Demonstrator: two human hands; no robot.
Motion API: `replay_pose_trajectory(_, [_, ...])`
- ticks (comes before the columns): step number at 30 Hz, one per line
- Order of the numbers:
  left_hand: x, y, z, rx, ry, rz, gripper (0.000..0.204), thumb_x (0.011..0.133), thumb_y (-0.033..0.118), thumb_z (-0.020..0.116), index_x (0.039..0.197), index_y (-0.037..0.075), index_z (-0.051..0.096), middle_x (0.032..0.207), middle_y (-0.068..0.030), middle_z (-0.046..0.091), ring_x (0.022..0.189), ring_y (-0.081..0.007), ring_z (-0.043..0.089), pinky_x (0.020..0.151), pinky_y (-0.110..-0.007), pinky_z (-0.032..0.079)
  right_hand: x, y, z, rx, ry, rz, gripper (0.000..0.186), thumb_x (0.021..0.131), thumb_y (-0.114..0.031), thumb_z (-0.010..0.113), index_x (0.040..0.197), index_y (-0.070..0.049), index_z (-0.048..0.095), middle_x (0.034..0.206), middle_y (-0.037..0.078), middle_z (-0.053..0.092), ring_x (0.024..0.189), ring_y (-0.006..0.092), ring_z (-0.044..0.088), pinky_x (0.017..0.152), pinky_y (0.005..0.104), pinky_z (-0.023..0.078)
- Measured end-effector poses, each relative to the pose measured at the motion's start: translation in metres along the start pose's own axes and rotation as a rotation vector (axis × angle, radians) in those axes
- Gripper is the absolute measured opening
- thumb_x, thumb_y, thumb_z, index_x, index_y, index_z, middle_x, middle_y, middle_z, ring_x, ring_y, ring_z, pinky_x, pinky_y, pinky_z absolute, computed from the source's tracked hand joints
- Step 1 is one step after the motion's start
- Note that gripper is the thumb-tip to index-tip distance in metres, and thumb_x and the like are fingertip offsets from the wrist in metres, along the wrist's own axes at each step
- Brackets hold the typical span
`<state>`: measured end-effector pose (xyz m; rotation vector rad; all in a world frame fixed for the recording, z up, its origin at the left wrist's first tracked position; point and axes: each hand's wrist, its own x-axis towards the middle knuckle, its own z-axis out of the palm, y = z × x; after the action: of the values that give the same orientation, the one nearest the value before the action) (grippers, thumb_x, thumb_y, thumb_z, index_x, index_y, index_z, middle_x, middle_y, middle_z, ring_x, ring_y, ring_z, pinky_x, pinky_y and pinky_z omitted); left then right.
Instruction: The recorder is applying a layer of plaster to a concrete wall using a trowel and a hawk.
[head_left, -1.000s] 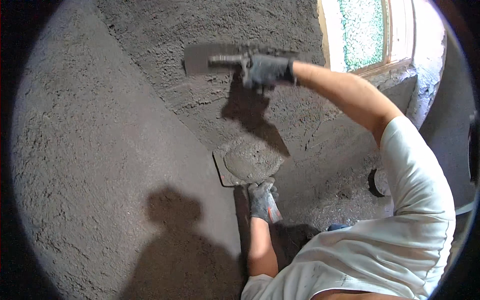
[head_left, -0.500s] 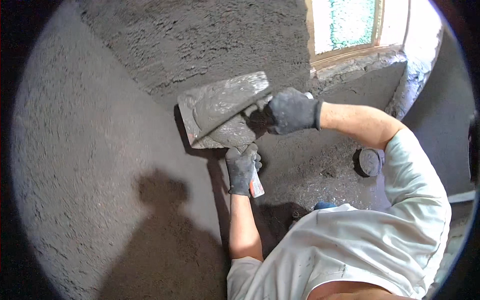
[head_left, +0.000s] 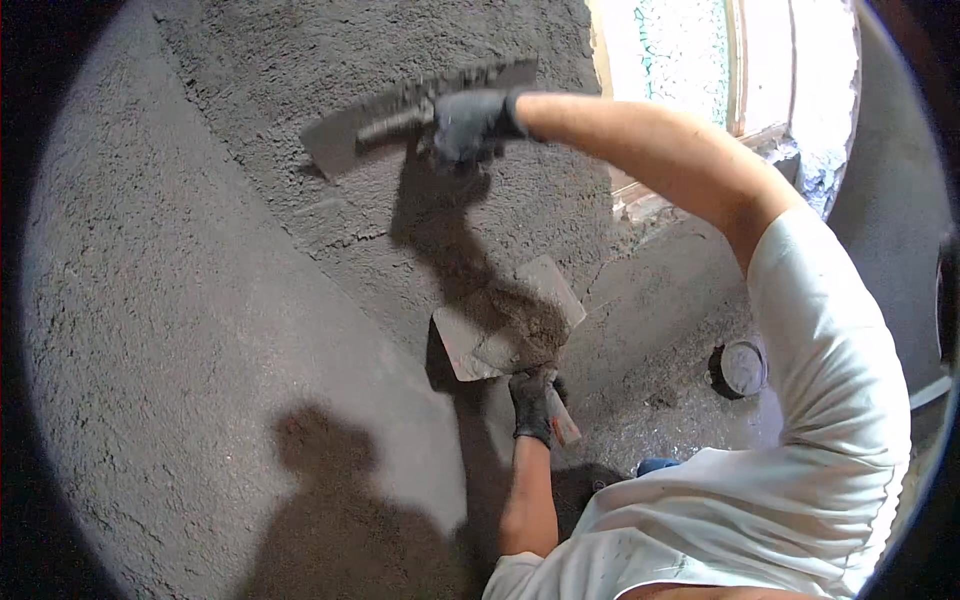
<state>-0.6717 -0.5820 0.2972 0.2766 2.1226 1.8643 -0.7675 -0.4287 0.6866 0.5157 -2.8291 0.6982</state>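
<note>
My right hand (head_left: 466,125), in a dark glove, is closed round the handle of a long plastering trowel (head_left: 335,140). Its blade lies tilted against the rough grey wall (head_left: 265,85), high up; whether the whole edge touches I cannot tell. Lower down, my left hand (head_left: 531,408), gloved too, grips the handle of a broad, flat-bladed trowel (head_left: 462,338). A heap of wet mortar (head_left: 535,325) rests on this blade, partly in the shadow of my right arm. The orange-marked handle end sticks out beside my left hand.
At the upper right a window (head_left: 690,75) with patterned glass sits beside the rough plaster. A smoother grey wall (head_left: 270,340) fills the left, bearing my shadow. A round container (head_left: 743,368) stands at the right on the spattered floor (head_left: 640,440).
My right hand has swung the plastering trowel up and left from over the mortar onto the wall. The left-hand trowel sits lower and farther right in view, with less mortar on it.
</note>
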Motion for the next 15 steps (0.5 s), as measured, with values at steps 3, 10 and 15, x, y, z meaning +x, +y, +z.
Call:
replay_pose_trajectory(3, [0.001, -0.010, -0.004, -0.062, -0.013, -0.147, 0.020, 0.074, 0.016, 0.066, 0.077, 0.000, 0.055, 0.068, -0.0063, 0.056, 0.055, -0.0202, 0.049, 0.052, -0.034, 0.041, 0.016, 0.022, -0.016, -0.181, 0.202, -0.271, 0.026, 0.077, -0.023, 0.057, 0.080, 0.002, 0.061, 0.066, 0.012, 0.061, 0.054, 0.0194, 0.057, 0.046, 0.0324, 0.047])
replay_pose_trajectory(10, [-0.002, 0.005, 0.016, -0.075, 0.295, 0.101, 0.011, 0.071, 0.015, 0.065, 0.075, 0.007, 0.059, 0.062, -0.0050, 0.055, 0.046, -0.0198, 0.047, 0.043, -0.035, 0.039, -0.062, 0.046, 0.035, -0.436, 0.435, 0.025, 0.038, 0.080, -0.039, 0.057, 0.078, -0.002, 0.065, 0.072, 0.019, 0.063, 0.067, 0.0324, 0.064, 0.061, 0.0427, 0.051])
replay_pose_trajectory(15, [-0.020, 0.035, 0.013, -0.497, 0.090, -0.247, 0.014, 0.070, 0.014, 0.068, 0.073, 0.008, 0.056, 0.061, -0.0048, 0.057, 0.046, -0.0173, 0.052, 0.041, -0.031, 0.041, -0.081, 0.057, 0.093, -0.474, 0.073, 0.042, 0.029, 0.069, -0.029, 0.059, 0.079, -0.003, 0.066, 0.077, 0.018, 0.064, 0.074, 0.0310, 0.064, 0.065, 0.0399, 0.052])
